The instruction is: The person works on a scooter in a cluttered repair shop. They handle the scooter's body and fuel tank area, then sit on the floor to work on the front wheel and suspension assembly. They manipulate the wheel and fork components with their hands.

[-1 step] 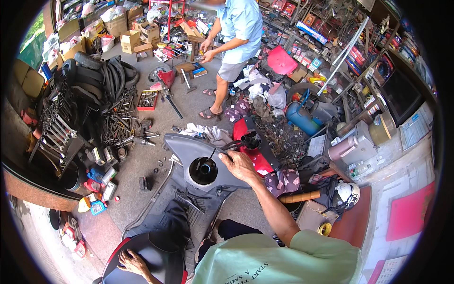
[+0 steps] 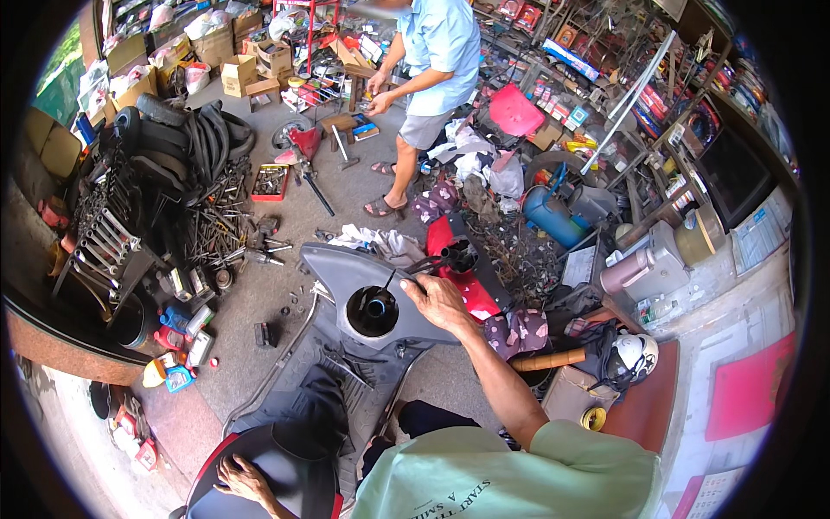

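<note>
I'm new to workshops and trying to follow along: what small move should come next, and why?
Perhaps bring the left hand from the seat to steady the grey panel, since only the right hand is on it, beside the round opening.

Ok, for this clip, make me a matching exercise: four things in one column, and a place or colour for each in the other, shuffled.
Things:
1. Left grip
2. Right grip
3. Helmet
4. Tank

Places and colours:
A. Mostly white
B. At the edge of the grey panel
C. Blue
D. On the seat

Pairs: 1-D, 2-B, 3-A, 4-C
</note>
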A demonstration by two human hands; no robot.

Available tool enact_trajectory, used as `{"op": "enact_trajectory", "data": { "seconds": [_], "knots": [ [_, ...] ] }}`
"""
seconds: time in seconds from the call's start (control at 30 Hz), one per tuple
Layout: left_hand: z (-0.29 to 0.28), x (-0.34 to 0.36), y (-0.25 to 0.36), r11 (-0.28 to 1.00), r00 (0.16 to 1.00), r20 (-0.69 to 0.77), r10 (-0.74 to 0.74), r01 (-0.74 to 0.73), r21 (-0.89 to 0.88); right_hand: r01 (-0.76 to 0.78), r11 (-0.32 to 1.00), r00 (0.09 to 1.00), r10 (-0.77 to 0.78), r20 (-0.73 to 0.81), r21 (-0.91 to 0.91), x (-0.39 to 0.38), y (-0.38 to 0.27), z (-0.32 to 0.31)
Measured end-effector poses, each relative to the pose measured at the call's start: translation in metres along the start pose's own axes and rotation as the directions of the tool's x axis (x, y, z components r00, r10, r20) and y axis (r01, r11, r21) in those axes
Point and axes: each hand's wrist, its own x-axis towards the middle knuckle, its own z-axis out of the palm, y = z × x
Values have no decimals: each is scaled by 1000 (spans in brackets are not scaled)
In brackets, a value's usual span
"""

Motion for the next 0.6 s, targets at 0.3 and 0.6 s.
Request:
{"op": "enact_trajectory", "data": {
  "seconds": [0.3, 0.6],
  "knots": [
    [-8, 0, 3, 1000, 1000, 15, -13, 13, -2, -18, 1000, 1000, 18, 16, -20, -2, -3, -2],
    [-2, 0, -2, 1000, 1000, 0, -3, 3, 2, -3, 1000, 1000, 3, 8, -8, -2, -5, -4]
  ]
}}
